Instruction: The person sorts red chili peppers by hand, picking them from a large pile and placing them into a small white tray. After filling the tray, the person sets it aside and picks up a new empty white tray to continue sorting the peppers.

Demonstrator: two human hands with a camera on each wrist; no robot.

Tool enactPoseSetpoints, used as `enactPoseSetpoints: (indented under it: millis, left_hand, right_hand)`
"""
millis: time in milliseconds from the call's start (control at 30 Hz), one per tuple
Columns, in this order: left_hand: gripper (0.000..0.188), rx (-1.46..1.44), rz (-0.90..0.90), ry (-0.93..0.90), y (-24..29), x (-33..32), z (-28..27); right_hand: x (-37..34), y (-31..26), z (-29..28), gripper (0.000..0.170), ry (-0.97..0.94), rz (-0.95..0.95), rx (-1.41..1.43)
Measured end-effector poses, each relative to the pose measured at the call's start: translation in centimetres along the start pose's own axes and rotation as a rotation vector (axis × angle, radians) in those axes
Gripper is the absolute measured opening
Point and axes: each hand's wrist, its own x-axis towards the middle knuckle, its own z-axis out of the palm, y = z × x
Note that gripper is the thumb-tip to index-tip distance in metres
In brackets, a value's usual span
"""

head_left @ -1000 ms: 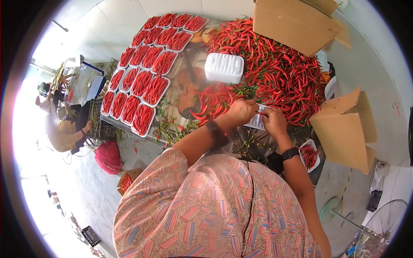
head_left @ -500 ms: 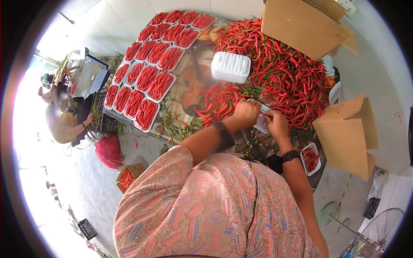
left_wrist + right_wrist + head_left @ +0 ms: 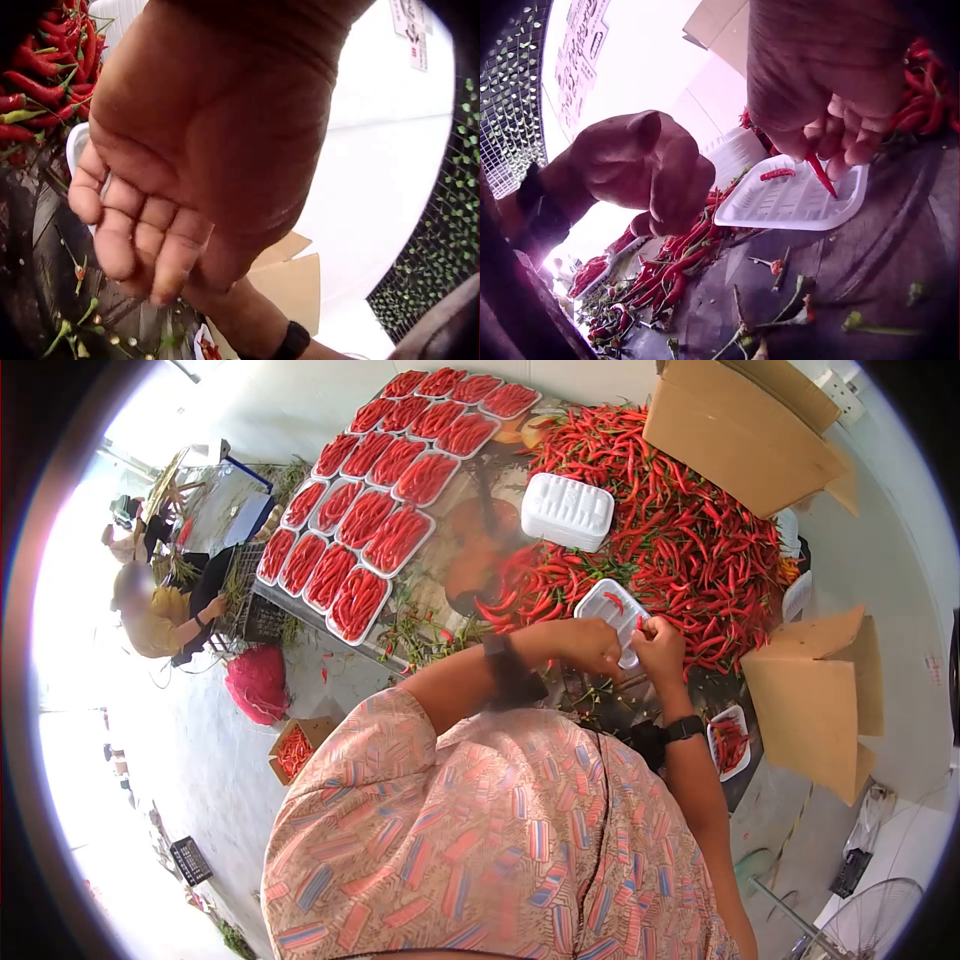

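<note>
In the right wrist view my right hand pinches a red chili between thumb and fingers, its tip pointing down over a white ribbed tray. A single short chili lies inside that tray. My left hand is at the tray's near side in the head view, left of my right hand. Its fingers hang loosely curled in the left wrist view, with nothing seen between them. Beyond the tray spreads a large heap of loose red chilies.
Rows of filled chili trays cover the table's left side. A stack of white trays stands by the heap. Plucked stems litter the tabletop. Cardboard boxes flank the right side. Another person works at far left.
My left hand has come away from the right hand and back toward my body, uncovering more of the tray. The right hand still pinches a chili. The head view has shifted slightly.
</note>
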Motion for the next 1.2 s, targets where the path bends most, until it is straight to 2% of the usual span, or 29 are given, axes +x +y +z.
enactPoseSetpoints:
  millis: [33,100,133,167,200,267,300,367,400,467,600,667,700,767,933,1000,1067,1100,1167,1200]
  left_hand:
    - [0.028,-0.002,-0.006,0.005,-0.1,0.2,0.5]
    - [0.027,0.07,-0.016,0.6,-0.2,0.5,1.2]
    - [0.027,0.069,-0.018,0.605,0.1,0.8,1.1]
    - [0.027,0.079,-0.106,0.562,0.4,1.1,1.0]
    - [0.028,0.09,-0.193,0.52,0.8,1.4,0.7]
    - [0.027,0.096,-0.155,0.562,-0.1,2.8,1.8]
    - [0.026,0.101,-0.114,0.595,-0.4,3.4,2.2]
    - [0.024,0.066,-0.17,0.59,-1.0,4.4,2.9]
    - [0.021,0.031,-0.224,0.584,-1.0,4.6,3.0]
    - [0.018,0.021,-0.224,0.587,-1.1,4.6,3.1]
    - [0.012,0.002,-0.166,0.63,-1.9,3.9,3.0]
    - [0.012,0.02,-0.199,0.634,-2.3,3.6,2.6]
    - [0.012,0.038,-0.228,0.635,-2.3,3.4,2.5]
    - [0.011,0.032,-0.232,0.647,-2.1,3.1,2.6]
    - [0.015,0.064,-0.213,0.635,-2.0,2.4,2.5]
    - [0.021,0.161,-0.273,0.665,-1.9,1.7,2.1]
    - [0.028,0.143,-0.187,0.727,-2.2,0.9,1.6]
    - [0.028,0.133,-0.16,0.709,-2.1,0.6,1.5]
    - [0.035,0.193,-0.105,0.823,-2.2,0.1,1.2]
    - [0.035,0.192,-0.09,0.812,-2.1,0.0,1.2]
  right_hand:
    - [0.0,0.2,0.2,0.016,0.023,0.001,0.024]
    - [-0.2,0.1,0.2,0.016,0.042,0.001,0.045]
    - [-0.2,-0.2,-0.1,0.02,0.017,0.079,0.094]
    - [-0.3,-0.6,-0.4,0.024,-0.008,0.157,0.143]
    - [-0.2,-0.1,-0.2,0.024,-0.011,0.152,0.14]
    - [0.2,1.4,0.3,0.035,0.053,0.164,0.235]
    - [0.2,0.8,0.0,0.035,0.052,0.161,0.234]
    - [-0.2,-0.3,-0.9,0.04,0.051,0.167,0.293]
    - [-0.2,-0.5,-1.0,0.04,0.05,0.168,0.293]
    - [-0.3,-0.9,-1.1,0.04,-0.003,0.317,0.526]
    - [-0.7,-0.2,-0.7,0.034,-0.046,0.324,0.507]
    - [-1.0,0.8,0.0,0.026,0.033,0.022,0.273]
    - [-1.2,0.4,-0.2,0.026,0.03,0.021,0.274]
    - [-1.6,-0.4,-0.7,0.02,0.07,-0.152,-0.031]
    - [-1.9,-0.6,-0.9,0.017,0.009,-0.165,-0.074]
    - [-2.0,0.0,-1.2,0.016,0.01,-0.154,-0.081]
    - [-2.0,0.2,-1.4,0.013,0.045,-0.214,-0.183]
    - [-2.1,0.1,-1.6,0.013,0.06,-0.187,-0.196]
    - [-1.9,-0.5,-1.6,0.014,0.071,-0.156,-0.18]
    - [-1.7,-0.8,-1.6,0.014,0.084,-0.142,-0.184]
